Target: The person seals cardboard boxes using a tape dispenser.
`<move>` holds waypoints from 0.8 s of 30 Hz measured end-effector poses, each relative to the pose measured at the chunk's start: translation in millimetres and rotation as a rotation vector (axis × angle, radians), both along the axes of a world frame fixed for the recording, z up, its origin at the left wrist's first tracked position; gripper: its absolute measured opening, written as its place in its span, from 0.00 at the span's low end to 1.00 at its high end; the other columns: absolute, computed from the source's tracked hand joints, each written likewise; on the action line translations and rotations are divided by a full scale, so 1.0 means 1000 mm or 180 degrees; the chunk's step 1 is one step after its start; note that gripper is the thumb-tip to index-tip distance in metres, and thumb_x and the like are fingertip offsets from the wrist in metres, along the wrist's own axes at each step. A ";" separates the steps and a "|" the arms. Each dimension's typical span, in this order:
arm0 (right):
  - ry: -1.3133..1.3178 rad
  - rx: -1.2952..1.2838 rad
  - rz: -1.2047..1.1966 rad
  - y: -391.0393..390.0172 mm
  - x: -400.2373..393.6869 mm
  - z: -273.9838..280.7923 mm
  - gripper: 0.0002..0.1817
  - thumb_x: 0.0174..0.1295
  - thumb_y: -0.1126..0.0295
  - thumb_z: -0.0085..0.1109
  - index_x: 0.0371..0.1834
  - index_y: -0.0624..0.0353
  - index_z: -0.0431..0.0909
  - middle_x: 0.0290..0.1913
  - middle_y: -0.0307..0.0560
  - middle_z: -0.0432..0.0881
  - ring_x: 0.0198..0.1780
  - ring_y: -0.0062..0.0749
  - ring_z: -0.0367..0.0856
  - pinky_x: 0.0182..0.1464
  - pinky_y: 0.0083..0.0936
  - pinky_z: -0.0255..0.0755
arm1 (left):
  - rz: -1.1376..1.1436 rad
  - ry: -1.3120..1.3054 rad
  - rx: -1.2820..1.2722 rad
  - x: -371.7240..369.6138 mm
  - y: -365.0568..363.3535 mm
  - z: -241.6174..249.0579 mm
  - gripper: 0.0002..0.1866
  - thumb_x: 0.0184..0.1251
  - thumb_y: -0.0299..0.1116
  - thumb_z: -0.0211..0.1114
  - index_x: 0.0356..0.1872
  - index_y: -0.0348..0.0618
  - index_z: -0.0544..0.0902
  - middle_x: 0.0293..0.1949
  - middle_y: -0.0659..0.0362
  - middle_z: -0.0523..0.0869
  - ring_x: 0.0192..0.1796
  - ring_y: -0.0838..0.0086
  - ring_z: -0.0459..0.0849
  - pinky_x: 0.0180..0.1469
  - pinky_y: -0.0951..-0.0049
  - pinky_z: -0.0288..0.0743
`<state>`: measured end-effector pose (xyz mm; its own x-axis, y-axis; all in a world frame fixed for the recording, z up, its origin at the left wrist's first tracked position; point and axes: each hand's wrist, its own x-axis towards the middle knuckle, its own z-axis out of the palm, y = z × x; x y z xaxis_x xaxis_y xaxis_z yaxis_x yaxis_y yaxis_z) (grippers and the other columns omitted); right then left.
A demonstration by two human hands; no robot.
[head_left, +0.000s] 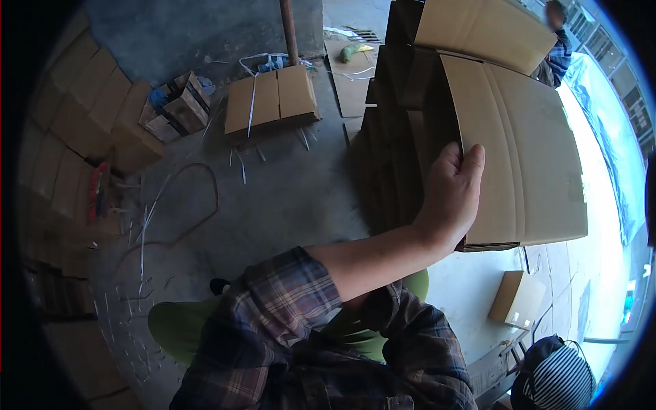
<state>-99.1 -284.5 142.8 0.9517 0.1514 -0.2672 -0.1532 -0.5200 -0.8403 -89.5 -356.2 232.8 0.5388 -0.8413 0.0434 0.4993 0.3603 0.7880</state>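
My left hand (456, 184) reaches across to the right and grips the near left edge of a large brown cardboard box (540, 157). The thumb lies on the box's outer face, and the other fingers curl round its edge. Dark, stacked cardboard (396, 143) stands just left of that box, and another cardboard box (482, 27) sits above it. My right sleeve (424, 335) is bent in front of my body. The left forearm covers where that arm ends, so the right hand does not show.
A flat cardboard stack (273, 102) tied with white strap sits ahead. Boxes (82, 102) are piled along the left. Loose straps (143, 239) litter the floor. A small box (517, 298) and a striped item (557, 376) lie at right. Another person (559, 44) is behind the boxes.
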 end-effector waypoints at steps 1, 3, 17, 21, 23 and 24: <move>0.0003 0.0143 -0.0040 -0.003 -0.001 0.003 0.08 0.62 0.70 0.60 0.42 0.58 0.82 0.45 0.46 0.84 0.49 0.35 0.81 0.46 0.31 0.77 | 0.0104 -0.0056 0.0110 0.000 -0.004 -0.002 0.15 0.78 0.41 0.50 0.32 0.41 0.72 0.23 0.66 0.70 0.25 0.84 0.65 0.29 0.75 0.65; 0.0014 0.0428 -0.0118 -0.008 -0.003 0.008 0.08 0.62 0.70 0.60 0.41 0.59 0.82 0.45 0.46 0.84 0.49 0.35 0.81 0.46 0.31 0.77 | 0.0169 -0.0152 0.0162 0.003 -0.009 -0.007 0.16 0.77 0.42 0.50 0.32 0.41 0.72 0.23 0.65 0.70 0.25 0.83 0.66 0.30 0.74 0.66; -0.0889 -0.2303 0.0116 0.017 0.039 -0.119 0.23 0.63 0.48 0.55 0.50 0.56 0.75 0.47 0.52 0.82 0.49 0.39 0.84 0.46 0.31 0.77 | -0.0822 -0.0936 0.0634 0.117 0.067 -0.060 0.15 0.72 0.40 0.60 0.49 0.39 0.78 0.40 0.60 0.82 0.39 0.79 0.83 0.34 0.79 0.81; -0.0038 -0.2030 -0.0144 0.000 0.047 -0.076 0.22 0.55 0.47 0.63 0.40 0.53 0.75 0.26 0.47 0.84 0.34 0.46 0.87 0.36 0.40 0.79 | 0.0325 -0.0793 0.1767 0.238 0.139 -0.142 0.14 0.74 0.41 0.58 0.50 0.41 0.80 0.41 0.60 0.82 0.41 0.77 0.83 0.38 0.75 0.79; 0.0080 -0.2017 -0.0138 -0.004 0.053 -0.068 0.21 0.56 0.48 0.63 0.41 0.53 0.75 0.28 0.49 0.84 0.34 0.46 0.86 0.37 0.41 0.78 | 0.0983 -0.0664 0.2419 0.291 0.176 -0.191 0.14 0.73 0.40 0.58 0.50 0.41 0.80 0.40 0.61 0.82 0.39 0.77 0.83 0.37 0.75 0.79; 0.0224 -0.2008 -0.0163 -0.006 0.056 -0.065 0.25 0.57 0.47 0.62 0.49 0.53 0.74 0.30 0.49 0.85 0.34 0.47 0.86 0.37 0.41 0.78 | 0.1222 -0.0599 0.2689 0.317 0.194 -0.221 0.14 0.72 0.39 0.58 0.49 0.42 0.80 0.39 0.62 0.82 0.39 0.77 0.82 0.36 0.75 0.79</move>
